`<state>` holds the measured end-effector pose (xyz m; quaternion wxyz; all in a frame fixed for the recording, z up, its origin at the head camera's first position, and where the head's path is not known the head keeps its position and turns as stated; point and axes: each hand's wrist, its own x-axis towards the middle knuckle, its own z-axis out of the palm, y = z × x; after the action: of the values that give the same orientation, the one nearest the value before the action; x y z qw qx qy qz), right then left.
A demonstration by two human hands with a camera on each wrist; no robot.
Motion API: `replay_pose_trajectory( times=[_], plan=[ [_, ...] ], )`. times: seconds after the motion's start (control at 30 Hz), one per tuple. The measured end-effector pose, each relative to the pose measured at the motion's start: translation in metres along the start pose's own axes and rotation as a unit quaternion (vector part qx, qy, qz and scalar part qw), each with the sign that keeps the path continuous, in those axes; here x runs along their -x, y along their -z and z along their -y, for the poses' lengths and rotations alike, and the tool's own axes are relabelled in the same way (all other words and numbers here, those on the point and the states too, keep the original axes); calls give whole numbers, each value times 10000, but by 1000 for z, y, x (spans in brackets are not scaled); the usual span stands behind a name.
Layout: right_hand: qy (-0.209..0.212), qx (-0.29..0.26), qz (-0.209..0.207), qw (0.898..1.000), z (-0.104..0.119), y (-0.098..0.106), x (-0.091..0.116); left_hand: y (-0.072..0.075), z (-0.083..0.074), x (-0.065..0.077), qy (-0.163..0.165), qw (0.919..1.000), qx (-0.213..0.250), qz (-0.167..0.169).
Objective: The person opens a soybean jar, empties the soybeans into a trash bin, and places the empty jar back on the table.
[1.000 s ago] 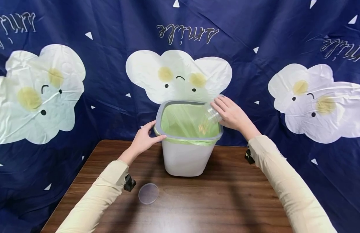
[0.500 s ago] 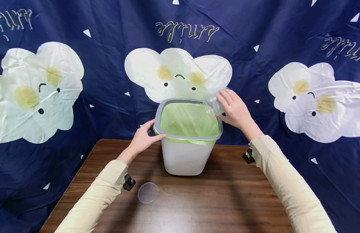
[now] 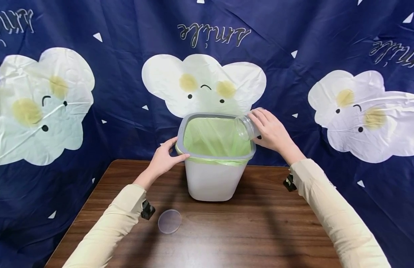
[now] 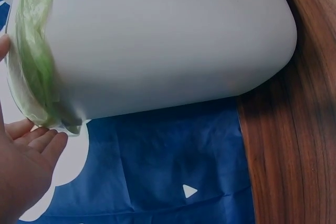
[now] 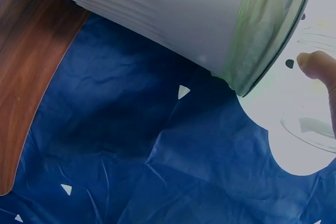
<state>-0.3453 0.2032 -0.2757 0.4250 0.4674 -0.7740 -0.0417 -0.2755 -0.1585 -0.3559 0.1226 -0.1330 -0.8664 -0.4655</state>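
Observation:
A light grey trash bin [image 3: 212,182] with a darker grey rim and a green liner bag [image 3: 207,137] stands upright at the back of the table. My left hand [image 3: 162,158] holds the bin's left front corner, thumb on the front of the rim; in the left wrist view its fingers [image 4: 44,142] curl in under the rim. Over the bin's right side, my right hand [image 3: 270,130] grips a clear plastic jar [image 3: 244,128] on its side, its open mouth facing left and slightly down. The right wrist view catches only the thumb [image 5: 317,68] and part of the jar.
A round clear lid [image 3: 169,221] lies flat on the wooden table [image 3: 244,230], in front of the bin and to its left. Behind the table hangs a dark blue curtain [image 3: 120,74] printed with white clouds. Each wrist wears a small black camera.
Yellowish pieces were dropping from the jar into the bin a second ago; none show now. The right hand lifted the jar slightly, then lowered it. The left hand stayed on the rim.

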Motion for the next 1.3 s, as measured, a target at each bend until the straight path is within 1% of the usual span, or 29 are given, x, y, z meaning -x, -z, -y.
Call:
replay_pose_trajectory(
  times=[0.17,0.37,0.53,0.7,0.93,1.13,1.3],
  plan=[
    [-128,34,75,9999,0,5,4,0,-1,0,42,10000,-1,9],
    [-397,-47,-73,9992,-5,13,14,0,0,-1,20,10000,18,17],
    [-695,-64,-144,9975,-10,20,27,-1,0,0,11,10000,33,-7],
    [-1096,-204,-264,9934,-13,25,43,0,0,1,44,10000,21,-22],
    [-1584,-307,-270,9865,-13,28,72,0,-2,1,31,10000,32,15],
    [-1891,-424,-347,9804,-8,26,98,1,-2,2,40,10000,-29,32],
    [-2159,-514,-329,9745,-1,22,120,0,-4,3,72,10000,5,38]
  ],
)
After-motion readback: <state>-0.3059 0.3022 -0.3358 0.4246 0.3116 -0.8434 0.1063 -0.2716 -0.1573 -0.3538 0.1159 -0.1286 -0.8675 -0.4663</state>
